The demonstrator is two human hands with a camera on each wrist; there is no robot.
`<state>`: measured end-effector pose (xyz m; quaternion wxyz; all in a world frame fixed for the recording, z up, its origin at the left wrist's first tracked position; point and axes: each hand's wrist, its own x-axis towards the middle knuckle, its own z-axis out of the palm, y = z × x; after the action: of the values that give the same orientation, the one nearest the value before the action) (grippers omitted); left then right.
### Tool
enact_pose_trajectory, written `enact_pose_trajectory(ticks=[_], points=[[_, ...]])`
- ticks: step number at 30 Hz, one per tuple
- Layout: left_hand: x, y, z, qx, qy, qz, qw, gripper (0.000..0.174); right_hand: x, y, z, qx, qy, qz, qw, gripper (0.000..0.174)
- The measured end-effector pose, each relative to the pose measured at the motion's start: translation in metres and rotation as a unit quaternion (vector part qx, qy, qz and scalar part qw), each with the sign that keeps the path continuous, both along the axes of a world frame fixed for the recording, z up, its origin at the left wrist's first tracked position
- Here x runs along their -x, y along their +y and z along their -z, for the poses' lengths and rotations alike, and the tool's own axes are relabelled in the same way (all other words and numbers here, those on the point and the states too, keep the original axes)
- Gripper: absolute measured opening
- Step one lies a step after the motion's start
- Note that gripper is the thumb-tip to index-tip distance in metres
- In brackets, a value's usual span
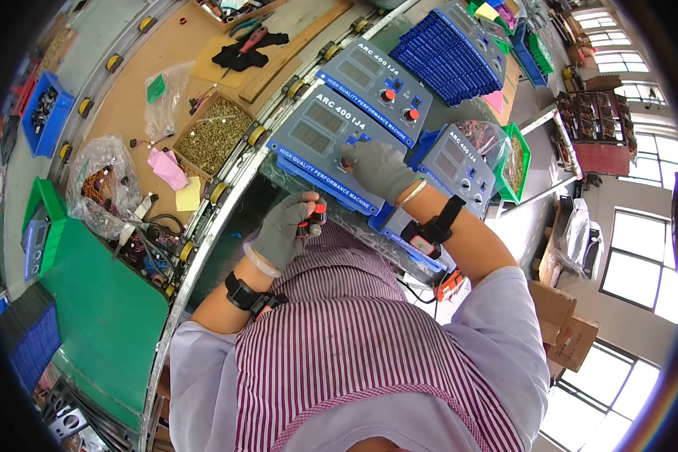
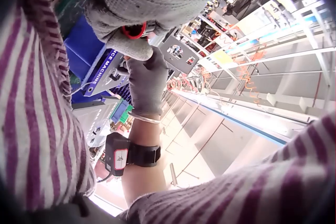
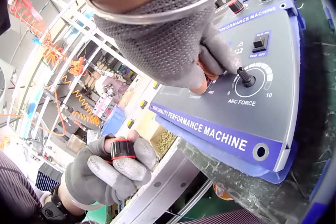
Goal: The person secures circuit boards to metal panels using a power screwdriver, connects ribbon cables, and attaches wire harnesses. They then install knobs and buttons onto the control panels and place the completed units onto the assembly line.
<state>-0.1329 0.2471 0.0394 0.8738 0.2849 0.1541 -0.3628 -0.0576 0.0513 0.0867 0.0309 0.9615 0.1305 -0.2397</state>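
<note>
My left hand (image 1: 279,230), in a grey glove with bare fingertips, holds black control knobs with red caps (image 1: 319,209) in front of the apron. In the right wrist view one black knob with red bands (image 3: 123,149) sits between its thumb and fingers. My right hand (image 1: 380,169), gloved alike, bends over a grey panel marked ARC 400 IJ4 (image 1: 331,113). Its fingertips pinch at the current dial; the fingers hide what they pinch. Beside them stands a bare black shaft (image 3: 245,78) on the arc force dial.
Behind lies a second panel (image 1: 373,71) with red-capped knobs; a third (image 1: 459,162) lies to the right. Blue louvred parts (image 1: 444,56) stack at the back. A box of small brass-coloured pieces (image 1: 215,128), a wire bag (image 1: 105,181) and pliers (image 1: 252,41) lie beyond the roller rail.
</note>
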Motion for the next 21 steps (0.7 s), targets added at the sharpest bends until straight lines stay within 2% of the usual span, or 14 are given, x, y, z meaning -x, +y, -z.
enact_pose_trajectory(ticks=[1,4,7,10,11,13,17,20,21], points=[[-0.001,0.001,-0.002,-0.004,-0.014,0.003,1.0,0.025,0.0,-0.002,-0.001,-0.008,-0.006,0.007,1.0,0.025],[-0.006,0.004,-0.014,-0.049,-0.019,0.017,0.998,0.026,0.023,0.0,-0.02,-0.17,-0.188,-0.035,0.967,0.031],[-0.008,0.003,-0.016,-0.036,-0.035,0.039,0.998,0.028,0.049,0.015,-0.042,-0.291,0.057,0.061,0.953,0.035],[-0.007,-0.006,-0.006,-0.063,-0.108,0.062,0.99,0.026,0.066,0.024,-0.038,-0.252,0.041,0.113,0.96,0.03],[-0.006,-0.008,-0.006,-0.066,-0.11,0.066,0.99,0.025,0.07,0.021,-0.032,-0.282,0.055,0.154,0.945,0.028],[-0.005,-0.013,-0.007,-0.073,-0.113,0.075,0.988,0.022,0.077,0.014,-0.023,-0.266,0.064,0.171,0.947,0.028],[-0.004,-0.02,-0.014,-0.07,-0.05,0.091,0.992,0.021,0.081,-0.005,-0.033,-0.316,0.058,0.197,0.926,0.027],[-0.003,-0.016,-0.005,-0.037,0.024,0.094,0.995,0.022,0.073,-0.037,-0.022,-0.344,-0.036,0.231,0.909,0.029],[-0.002,-0.01,0.007,-0.019,0.035,0.107,0.993,0.022,0.07,-0.045,-0.022,-0.324,-0.035,0.234,0.916,0.029]])
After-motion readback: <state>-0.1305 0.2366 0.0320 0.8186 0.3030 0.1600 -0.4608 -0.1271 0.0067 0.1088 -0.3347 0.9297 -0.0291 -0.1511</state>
